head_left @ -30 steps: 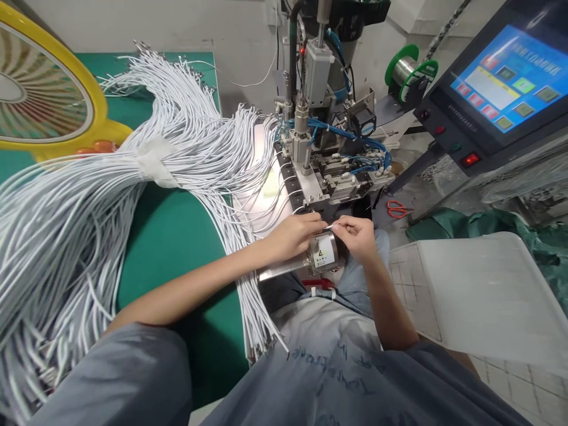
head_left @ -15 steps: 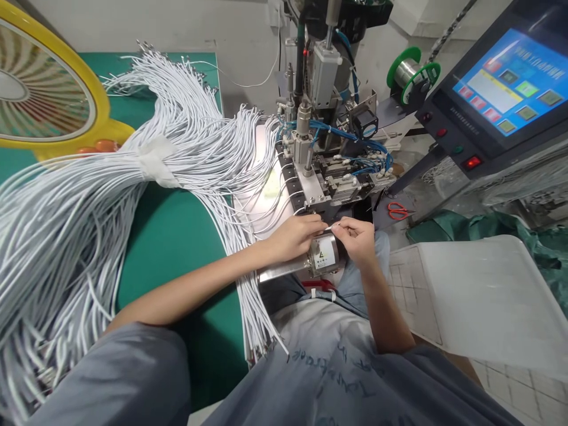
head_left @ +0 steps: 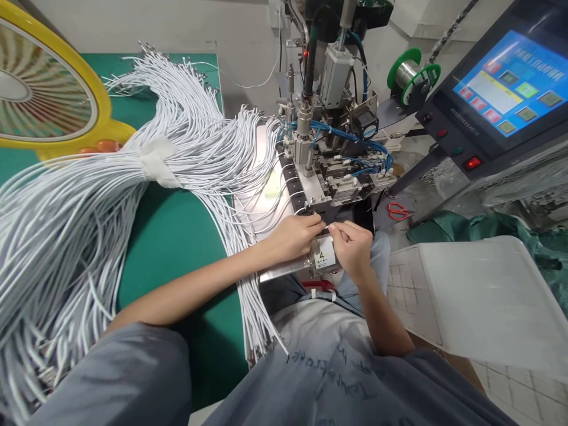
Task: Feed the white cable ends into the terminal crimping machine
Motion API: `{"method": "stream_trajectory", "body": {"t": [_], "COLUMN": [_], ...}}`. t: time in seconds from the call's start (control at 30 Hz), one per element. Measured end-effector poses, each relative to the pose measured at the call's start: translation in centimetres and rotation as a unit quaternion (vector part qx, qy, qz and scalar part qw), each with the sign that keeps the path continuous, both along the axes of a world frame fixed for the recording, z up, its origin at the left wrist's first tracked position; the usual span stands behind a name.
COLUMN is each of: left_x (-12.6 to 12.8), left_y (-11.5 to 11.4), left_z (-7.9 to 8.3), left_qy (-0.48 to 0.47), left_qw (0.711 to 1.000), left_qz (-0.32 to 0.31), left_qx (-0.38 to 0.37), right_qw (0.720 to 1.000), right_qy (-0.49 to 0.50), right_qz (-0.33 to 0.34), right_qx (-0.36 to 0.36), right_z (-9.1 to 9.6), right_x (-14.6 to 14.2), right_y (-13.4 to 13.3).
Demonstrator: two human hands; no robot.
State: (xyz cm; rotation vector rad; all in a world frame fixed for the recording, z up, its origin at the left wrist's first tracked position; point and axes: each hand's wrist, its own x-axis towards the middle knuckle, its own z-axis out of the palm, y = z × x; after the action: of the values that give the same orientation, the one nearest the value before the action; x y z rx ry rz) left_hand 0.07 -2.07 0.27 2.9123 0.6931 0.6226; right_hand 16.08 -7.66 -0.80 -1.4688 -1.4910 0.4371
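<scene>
Both hands meet at the front of a small metal machine (head_left: 331, 160) with blue hoses. My left hand (head_left: 295, 235) is curled, its fingertips pinching a thin white wire end (head_left: 327, 226) by the machine's front edge. My right hand (head_left: 352, 245) is closed on the same wire end from the right, fingertips almost touching the left ones. Beneath the hands sits a metal cylinder with a white warning label (head_left: 325, 254). A large bundle of white wires (head_left: 89, 195), taped together, lies across the green mat (head_left: 173, 242) on my left.
A touch-screen panel (head_left: 510, 83) with red buttons stands at the right. A green wire spool (head_left: 406, 68) sits behind the machine, red scissors (head_left: 397, 209) beside it. A white plastic tray (head_left: 479, 296) lies at the right. A yellow fan (head_left: 48, 89) is at the far left.
My right hand has moved slightly left and closer to the left hand, covering more of the labelled cylinder. The view has shifted a little; the left hand stays put.
</scene>
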Motion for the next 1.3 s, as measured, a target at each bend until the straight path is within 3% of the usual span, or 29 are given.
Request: {"method": "stream_trajectory", "body": {"t": [0.1, 0.17, 0.3, 0.37, 0.53, 0.67, 1.3], "left_x": [-0.1, 0.0, 0.5, 0.6, 0.5, 0.4, 0.0], "left_y": [0.3, 0.2, -0.2, -0.3, 0.4, 0.8, 1.1], "left_z": [-0.2, -0.4, -0.6, -0.6, -0.5, -0.6, -1.1], "left_qy": [0.025, 0.008, -0.053, -0.04, 0.117, 0.172, 0.178], "left_qw": [0.999, 1.0, 0.99, 0.987, 0.987, 0.98, 0.982], "left_qz": [-0.009, -0.002, 0.016, 0.01, 0.062, 0.078, 0.049], "left_qx": [0.042, 0.001, -0.133, -0.152, -0.091, -0.064, -0.034], "right_qw": [0.994, 0.987, 0.985, 0.984, 0.977, 0.958, 0.939], "right_qy": [0.029, 0.084, 0.161, 0.169, 0.181, 0.238, 0.258], "right_qz": [0.066, 0.087, 0.022, -0.004, 0.021, 0.038, 0.081], "right_qx": [-0.078, -0.106, -0.056, -0.053, -0.111, -0.157, -0.213], "right_z": [0.2, -0.2, -1.4, -2.0, -3.7, -4.8, -5.3], "right_x": [1.0, 1.2, 0.3, 0.0, 1.1, 1.9, 1.6], "right_y": [0.6, 1.0, 1.0, 0.9, 2.1, 3.5, 4.6]}}
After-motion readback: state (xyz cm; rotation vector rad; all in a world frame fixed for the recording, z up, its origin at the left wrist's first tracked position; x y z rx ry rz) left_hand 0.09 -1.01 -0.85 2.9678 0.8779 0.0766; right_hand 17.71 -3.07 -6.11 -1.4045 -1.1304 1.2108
